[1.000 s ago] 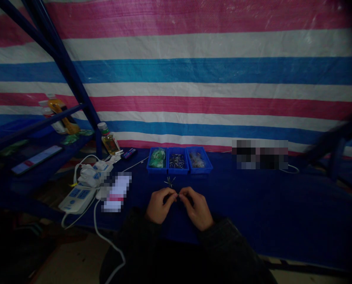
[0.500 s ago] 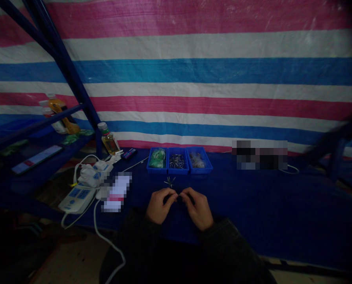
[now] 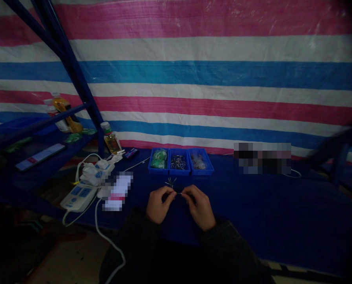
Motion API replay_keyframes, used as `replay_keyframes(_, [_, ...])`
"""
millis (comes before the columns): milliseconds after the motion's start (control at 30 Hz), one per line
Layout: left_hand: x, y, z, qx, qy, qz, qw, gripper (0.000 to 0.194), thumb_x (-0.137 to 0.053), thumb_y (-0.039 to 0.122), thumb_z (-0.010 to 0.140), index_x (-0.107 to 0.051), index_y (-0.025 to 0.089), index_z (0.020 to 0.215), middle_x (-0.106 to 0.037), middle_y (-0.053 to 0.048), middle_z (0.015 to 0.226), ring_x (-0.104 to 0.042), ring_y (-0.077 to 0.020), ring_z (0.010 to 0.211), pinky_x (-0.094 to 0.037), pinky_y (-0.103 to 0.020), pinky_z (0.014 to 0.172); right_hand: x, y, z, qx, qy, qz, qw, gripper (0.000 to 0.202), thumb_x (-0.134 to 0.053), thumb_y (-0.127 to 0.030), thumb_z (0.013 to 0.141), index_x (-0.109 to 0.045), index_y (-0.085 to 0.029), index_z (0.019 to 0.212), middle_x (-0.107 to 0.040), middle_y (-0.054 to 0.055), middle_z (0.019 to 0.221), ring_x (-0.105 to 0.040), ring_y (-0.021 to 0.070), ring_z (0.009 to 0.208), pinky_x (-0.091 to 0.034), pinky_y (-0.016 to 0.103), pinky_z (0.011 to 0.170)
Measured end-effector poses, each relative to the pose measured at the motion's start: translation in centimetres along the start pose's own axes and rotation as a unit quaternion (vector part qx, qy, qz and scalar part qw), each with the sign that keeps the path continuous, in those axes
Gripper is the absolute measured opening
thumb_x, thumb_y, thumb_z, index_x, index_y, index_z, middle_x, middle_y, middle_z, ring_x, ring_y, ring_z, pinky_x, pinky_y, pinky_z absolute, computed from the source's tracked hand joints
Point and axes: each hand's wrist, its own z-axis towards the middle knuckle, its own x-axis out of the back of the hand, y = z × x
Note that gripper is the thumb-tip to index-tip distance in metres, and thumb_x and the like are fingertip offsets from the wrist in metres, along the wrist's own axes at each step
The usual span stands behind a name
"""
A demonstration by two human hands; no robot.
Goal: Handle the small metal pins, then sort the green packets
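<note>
On the blue table point(image 3: 252, 209): work laid out, twelve o'clock being taken as straight ahead.
Row of blue trays point(image 3: 179, 172): placed at twelve o'clock; green items point(image 3: 159, 159), dark metal pieces point(image 3: 178, 162) and pale items point(image 3: 198, 162) held, in clockwise order.
Left hand point(image 3: 159, 205): set toward eight o'clock of the thin piece point(image 3: 178, 193); thumb and fingertips pinched on one end.
Right hand point(image 3: 202, 207): set toward four o'clock; opposite end pinched likewise.
Loose cluster point(image 3: 171, 184): laid at eleven o'clock, just beyond the left fingertips.
Thin piece: held roughly level between both hands; material cannot be told. Judged very light, probably stiff, and easily rolled or slipped from the fingers; not thought fragile unless bent. Best gripped at the ends, thumb against forefinger.
</note>
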Motion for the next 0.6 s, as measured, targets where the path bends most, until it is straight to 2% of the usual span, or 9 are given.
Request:
replay_keyframes(100, [0.0,-0.2,0.0,0.011,0.028,-0.008,1.000,0.019,-0.060,0.027,0.096,-0.069,0.018,0.081,-0.071,-0.001,0.074,-0.066,-0.0157,0.069,-0.046,-0.025,0.068,0.8,0.2,1.0,0.043,-0.002,-0.035,0.998,0.015,-0.051,-0.019,0.100,-0.063,-0.023,0.092,-0.068,0.005,0.093,-0.066,0.0211,0.087,-0.050,0.031,0.078])
replay_keyframes(200, [0.0,-0.5,0.0,0.021,0.069,-0.025,0.997,0.019,-0.060,0.028,0.096,-0.069,0.018,0.083,-0.070,0.000,0.071,-0.067,-0.0156,0.069,-0.047,-0.024,0.069,1.6,0.6,3.1,0.067,0.008,-0.074,0.995,0.015,-0.051,-0.020,0.100,-0.065,-0.023,0.094,-0.069,0.006,0.096,-0.067,0.0212,0.089,-0.051,0.031,0.081])
replay_keyframes(367, [0.1,-0.8,0.0,0.022,0.091,-0.041,0.995,0.018,-0.061,0.030,0.096,-0.069,0.018,0.086,-0.070,0.000,0.071,-0.068,-0.0161,0.069,-0.048,-0.024,0.069,1.8,1.4,8.2,0.033,0.126,-0.131,0.983,0.015,-0.056,-0.029,0.099,-0.068,-0.021,0.095,-0.071,0.006,0.092,-0.067,0.0211,0.082,-0.050,0.032,0.077])
replay_keyframes(400, [0.1,-0.8,0.0,0.021,0.088,-0.042,0.995,0.018,-0.061,0.030,0.096,-0.069,0.018,0.086,-0.070,0.000,0.071,-0.068,-0.0163,0.070,-0.048,-0.024,0.069,1.6,1.6,9.0,0.023,0.131,-0.137,0.982,0.017,-0.056,-0.030,0.099,-0.069,-0.020,0.096,-0.072,0.007,0.093,-0.067,0.0211,0.080,-0.051,0.032,0.076])
replay_keyframes(500, [0.1,-0.8,0.0,0.020,0.084,-0.040,0.995,0.018,-0.061,0.030,0.096,-0.068,0.018,0.085,-0.070,-0.001,0.072,-0.068,-0.0164,0.070,-0.049,-0.025,0.070,0.9,2.1,9.8,0.016,0.103,-0.145,0.984,0.020,-0.057,-0.032,0.099,-0.071,-0.020,0.105,-0.074,0.008,0.097,-0.069,0.0224,0.082,-0.052,0.033,0.076])
replay_keyframes(600, [0.1,-0.7,0.0,0.021,0.077,-0.037,0.996,0.018,-0.061,0.030,0.096,-0.068,0.018,0.086,-0.069,0.000,0.072,-0.068,-0.0164,0.070,-0.049,-0.025,0.070,-0.1,2.5,8.6,0.025,0.076,-0.138,0.987,0.021,-0.053,-0.030,0.100,-0.071,-0.020,0.106,-0.075,0.008,0.100,-0.070,0.0230,0.089,-0.052,0.032,0.081])
